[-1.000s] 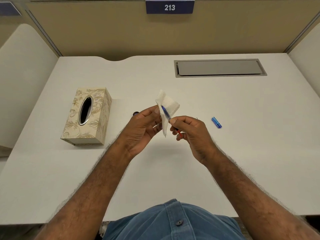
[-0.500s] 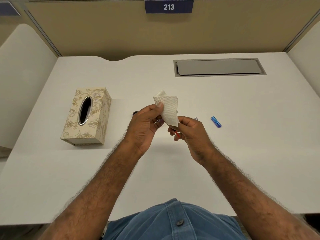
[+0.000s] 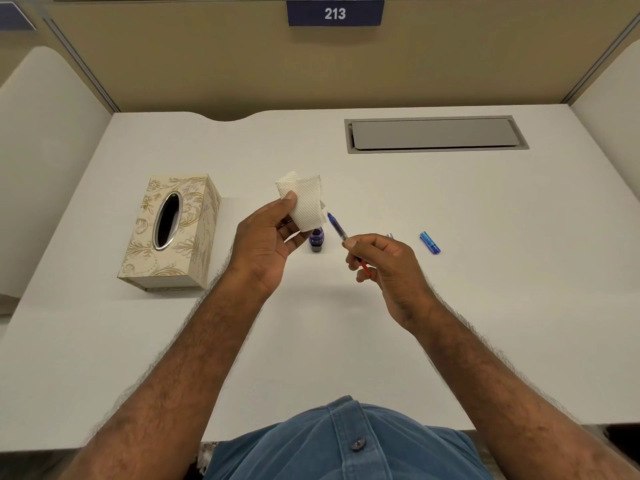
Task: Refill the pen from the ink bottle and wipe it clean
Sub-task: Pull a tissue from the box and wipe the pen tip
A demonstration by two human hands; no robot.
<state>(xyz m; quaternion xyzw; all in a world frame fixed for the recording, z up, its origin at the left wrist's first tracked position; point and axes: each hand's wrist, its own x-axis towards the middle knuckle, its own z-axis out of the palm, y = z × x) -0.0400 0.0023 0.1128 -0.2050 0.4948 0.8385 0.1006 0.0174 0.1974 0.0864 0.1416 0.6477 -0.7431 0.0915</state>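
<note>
My left hand (image 3: 265,244) grips a folded white tissue (image 3: 304,202) above the desk. My right hand (image 3: 388,268) pinches a thin pen part (image 3: 337,227) with a clear blue front and a red rear end; its tip points up-left, just clear of the tissue's lower right corner. A small ink bottle (image 3: 316,240) with purple ink stands on the desk between my hands. A blue pen piece (image 3: 429,242) lies on the desk to the right. A small silvery piece (image 3: 390,235) peeks out behind my right hand.
A beige patterned tissue box (image 3: 169,233) stands at the left. A grey cable hatch (image 3: 434,134) is set into the white desk (image 3: 485,306) at the back right. Partition walls close in the back and both sides.
The pen was wrapped in the tissue; now my hands have moved apart, the pen has come out to the right, and the ink bottle shows between them.
</note>
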